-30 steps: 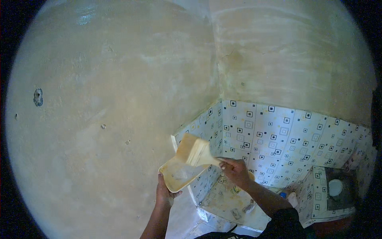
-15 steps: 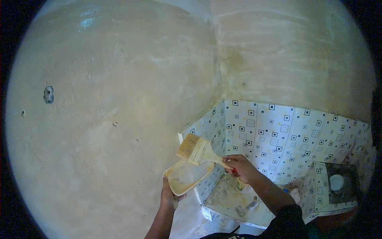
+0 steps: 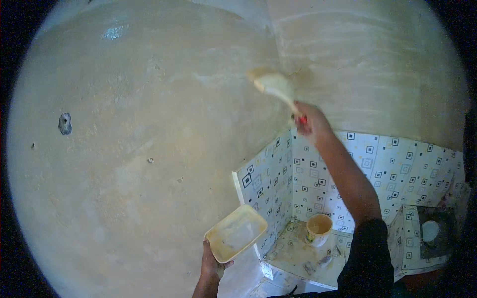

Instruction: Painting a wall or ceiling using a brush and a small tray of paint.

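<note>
My right hand (image 3: pixel 310 120) is wrapped round the pale handle of a wide paintbrush (image 3: pixel 274 85), raised up to the wall near the corner. The brush is smeared by motion, and I cannot tell whether its bristles touch the plaster. Lower down, my left hand (image 3: pixel 212 264) grips a shallow cream-coloured rectangular tray (image 3: pixel 261 227) by its near edge, tilted toward me. A whitish film coats the tray's inside. Below the right forearm, a white bucket (image 3: pixel 316 240) with tan residue round its inside stands on the ledge.
The plastered left wall (image 3: pixel 149 198) has a larger hole (image 3: pixel 65 124) and small pits. Patterned tiles (image 3: pixel 268 174) line the corner's lower part. Small debris lies on the tiled ledge (image 3: pixel 285 246). At right stands a tiled box (image 3: pixel 410 238) with a dark recess holding a round white thing.
My right hand has lifted the paintbrush from over the tray up to the wall near the corner. The left hand and tray have dropped slightly lower in view. The bucket now shows fully.
</note>
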{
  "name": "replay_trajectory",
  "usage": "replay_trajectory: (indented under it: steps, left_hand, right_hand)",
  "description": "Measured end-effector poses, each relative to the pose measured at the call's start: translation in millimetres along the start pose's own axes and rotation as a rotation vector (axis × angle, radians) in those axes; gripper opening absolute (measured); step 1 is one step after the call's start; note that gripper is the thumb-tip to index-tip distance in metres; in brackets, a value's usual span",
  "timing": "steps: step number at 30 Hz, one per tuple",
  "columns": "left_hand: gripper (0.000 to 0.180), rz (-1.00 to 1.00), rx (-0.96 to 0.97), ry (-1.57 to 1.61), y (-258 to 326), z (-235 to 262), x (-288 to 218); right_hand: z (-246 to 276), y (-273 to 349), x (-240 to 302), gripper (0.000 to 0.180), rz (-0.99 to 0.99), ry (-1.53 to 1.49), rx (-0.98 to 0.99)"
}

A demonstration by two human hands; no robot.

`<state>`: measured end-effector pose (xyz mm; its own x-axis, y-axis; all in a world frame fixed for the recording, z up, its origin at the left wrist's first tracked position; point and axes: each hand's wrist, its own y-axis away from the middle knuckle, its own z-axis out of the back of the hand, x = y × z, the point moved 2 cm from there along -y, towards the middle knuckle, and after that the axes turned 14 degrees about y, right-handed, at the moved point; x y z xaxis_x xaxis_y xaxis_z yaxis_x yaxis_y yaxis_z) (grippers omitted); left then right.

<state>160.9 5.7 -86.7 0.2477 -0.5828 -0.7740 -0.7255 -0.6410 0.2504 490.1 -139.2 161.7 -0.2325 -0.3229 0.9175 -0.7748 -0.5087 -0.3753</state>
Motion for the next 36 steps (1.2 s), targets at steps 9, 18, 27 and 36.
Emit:
replay_trajectory:
  steps: [9, 18, 27, 36]
  left_hand:
    - [0.069, -0.136, -0.045, 0.147, -30, -29, 2]
    - [0.067, -0.222, -0.081, 0.343, -62, -67, 5]
    - [0.067, -0.324, -0.163, 0.334, -78, -89, 10]
    - [0.069, -0.274, -0.149, 0.423, -97, -100, 19]
  right_hand:
    - [-22, -160, 136, 0.019, 0.464, 0.162, -0.108]
    - [3, -310, 155, 0.028, 0.728, 0.728, -0.472]
    - [53, -323, 128, 0.027, 0.726, 1.238, -0.936]
    - [-16, -203, 200, 0.044, 0.853, 1.374, -0.503]
